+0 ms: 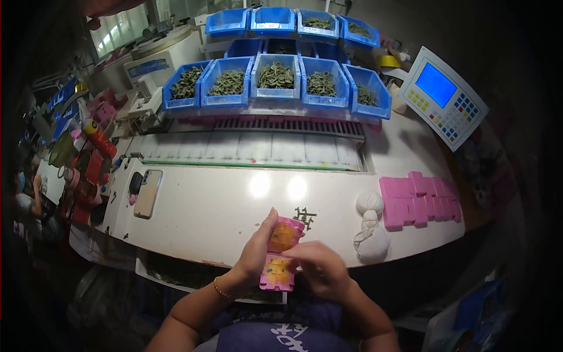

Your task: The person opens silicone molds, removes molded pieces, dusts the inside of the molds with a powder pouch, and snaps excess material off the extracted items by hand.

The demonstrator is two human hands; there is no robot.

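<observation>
My left hand is closed along the left side of a pink two-part mould, which lies opened out above the table's front edge. Both inner faces are stained yellow, with small dark spots on them. Over the mould's right side, my right hand has its fingers drawn together near the joint between the two parts. Whatever is between those fingertips is hidden. Just beyond the mould, several small dark green branched pieces lie on the white tabletop.
Blue bins with grey-green pieces stand in tiers at the back. More pink moulds and a white cloth bundle sit right. A phone lies left. A control panel leans back right. Another person is far left.
</observation>
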